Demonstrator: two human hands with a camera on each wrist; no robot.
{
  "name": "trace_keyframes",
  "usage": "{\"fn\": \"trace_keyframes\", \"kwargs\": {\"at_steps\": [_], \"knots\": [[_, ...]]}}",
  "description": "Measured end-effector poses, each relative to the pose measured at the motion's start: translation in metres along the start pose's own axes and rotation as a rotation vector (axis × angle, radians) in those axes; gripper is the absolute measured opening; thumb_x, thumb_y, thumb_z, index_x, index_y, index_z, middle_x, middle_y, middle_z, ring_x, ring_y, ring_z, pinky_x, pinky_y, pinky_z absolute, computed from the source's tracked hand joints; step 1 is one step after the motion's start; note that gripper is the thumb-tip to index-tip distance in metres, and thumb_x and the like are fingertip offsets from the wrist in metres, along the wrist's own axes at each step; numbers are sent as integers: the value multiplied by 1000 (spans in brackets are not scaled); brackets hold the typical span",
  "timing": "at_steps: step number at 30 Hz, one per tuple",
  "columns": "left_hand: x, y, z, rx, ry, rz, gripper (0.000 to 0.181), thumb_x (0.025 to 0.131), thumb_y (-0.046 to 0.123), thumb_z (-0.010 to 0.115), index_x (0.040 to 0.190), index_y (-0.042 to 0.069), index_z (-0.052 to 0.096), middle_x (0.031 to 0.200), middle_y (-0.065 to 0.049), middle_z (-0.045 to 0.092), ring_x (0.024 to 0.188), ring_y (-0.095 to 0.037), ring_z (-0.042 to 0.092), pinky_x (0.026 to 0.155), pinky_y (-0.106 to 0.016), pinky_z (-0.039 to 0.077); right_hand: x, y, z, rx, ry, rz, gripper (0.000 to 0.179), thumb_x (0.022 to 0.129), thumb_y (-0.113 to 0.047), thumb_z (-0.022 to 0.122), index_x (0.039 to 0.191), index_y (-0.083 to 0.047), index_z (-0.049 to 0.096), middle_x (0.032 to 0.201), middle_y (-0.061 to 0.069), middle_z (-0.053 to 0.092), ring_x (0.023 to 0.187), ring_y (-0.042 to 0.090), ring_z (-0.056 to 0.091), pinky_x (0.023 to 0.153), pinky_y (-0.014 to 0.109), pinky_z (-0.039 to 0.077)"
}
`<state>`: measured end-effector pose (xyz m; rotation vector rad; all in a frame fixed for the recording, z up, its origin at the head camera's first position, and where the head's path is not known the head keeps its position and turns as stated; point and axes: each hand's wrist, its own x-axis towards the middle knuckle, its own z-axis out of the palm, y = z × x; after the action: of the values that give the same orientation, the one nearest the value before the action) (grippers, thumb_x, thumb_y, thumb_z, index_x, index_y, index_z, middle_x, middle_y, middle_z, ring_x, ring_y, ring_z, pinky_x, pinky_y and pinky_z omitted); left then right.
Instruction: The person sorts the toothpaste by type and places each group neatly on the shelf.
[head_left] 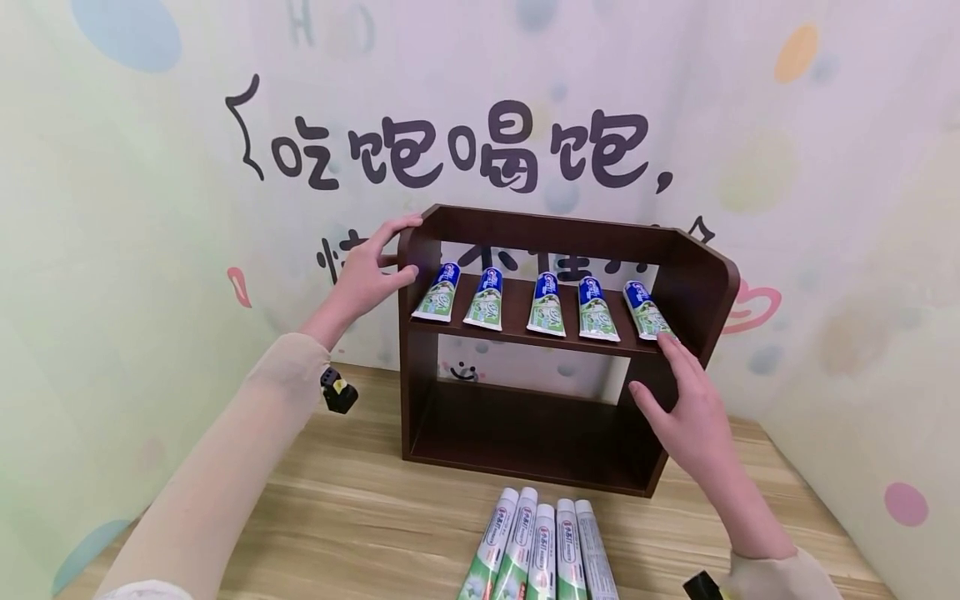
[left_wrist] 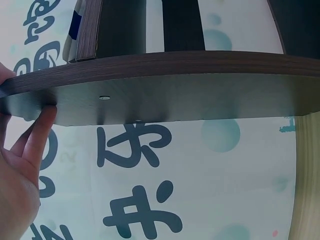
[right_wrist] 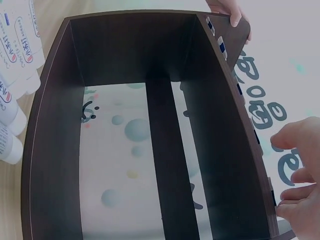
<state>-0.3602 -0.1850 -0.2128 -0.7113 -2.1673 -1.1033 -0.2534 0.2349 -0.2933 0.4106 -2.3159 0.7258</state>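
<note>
A dark brown two-tier wooden shelf stands on the table. My left hand grips the upper part of its left side panel; in the left wrist view, thumb and fingers lie on opposite faces of the board. Several blue, white and green toothpaste tubes lie spaced in a row on the upper tier. At the right end, fingertips of my right hand touch the lower end of the last toothpaste tube, with the thumb held apart. The right wrist view shows this hand beside the upper tier's front edge.
Several white and green toothpaste tubes lie side by side on the wood-grain table in front of the shelf. A printed cloth with large black characters hangs behind and on both sides.
</note>
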Motion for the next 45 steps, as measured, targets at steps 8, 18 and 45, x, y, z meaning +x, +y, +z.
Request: {"fn": "trace_keyframes", "kwargs": {"at_steps": [8, 18, 45], "knots": [[1, -2, 0, -5, 1, 9, 60, 89, 7, 65, 144, 24, 47, 158, 7, 41, 130, -26, 57, 95, -45, 58, -10, 2, -3, 16, 30, -33, 71, 89, -16, 70, 151, -5, 38, 153, 24, 42, 139, 48, 39, 106, 70, 36], [1, -1, 0, -10, 2, 4, 61, 89, 5, 64, 144, 24, 47, 158, 6, 41, 126, -30, 61, 93, -46, 59, -30, 3, -1, 15, 11, -30, 72, 89, -18, 72, 152, -9, 38, 153, 22, 43, 138, 47, 40, 104, 69, 38], [0, 1, 1, -7, 5, 7, 60, 89, 7, 64, 144, 25, 48, 158, 5, 41, 130, -28, 57, 96, -48, 57, -82, 10, 40, 28, -79, -89, 72, 83, -12, 78, 146, -4, 45, 146, 20, 50, 128, 44, 52, 101, -10, 11]]}}
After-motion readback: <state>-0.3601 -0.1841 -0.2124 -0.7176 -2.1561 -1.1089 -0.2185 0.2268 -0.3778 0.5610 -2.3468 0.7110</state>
